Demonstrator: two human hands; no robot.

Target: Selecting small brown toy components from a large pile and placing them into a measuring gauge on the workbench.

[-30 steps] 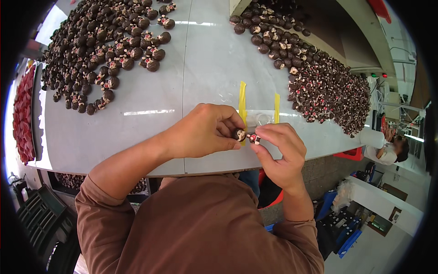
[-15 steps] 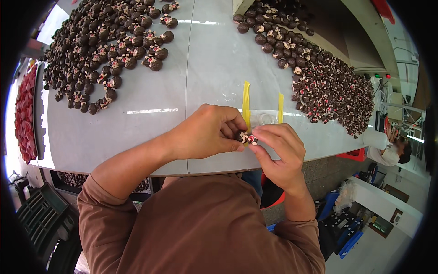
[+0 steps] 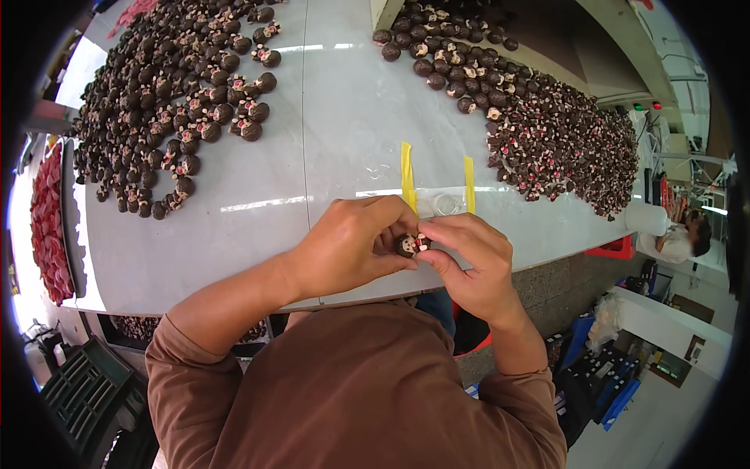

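Observation:
Just inside the table's near edge, my two hands meet over a small doll figurine. My left hand (image 3: pixel 349 244) pinches its round dark-brown head (image 3: pixel 405 245), whose pale front faces up. Thumb and fingers of my right hand (image 3: pixel 475 264) are closed on the small brown, red and pale body (image 3: pixel 423 242). Head and body touch; my fingertips partly hide where they meet. Right beyond my hands, a clear round dish (image 3: pixel 445 205) sits between two yellow tape strips (image 3: pixel 408 176) stuck to the table.
A large heap of finished-looking figurines (image 3: pixel 148 102) covers the table's far left. At the right lie loose round heads (image 3: pixel 469 74) and a dense pile of small bodies (image 3: pixel 562 144). A tray of red pieces (image 3: pixel 48 227) stands at the left edge. A person (image 3: pixel 683 238) sits far right.
The figurine has turned a little, so the head's pale front shows more. Both hands stay closed on it. The whole view has shifted slightly.

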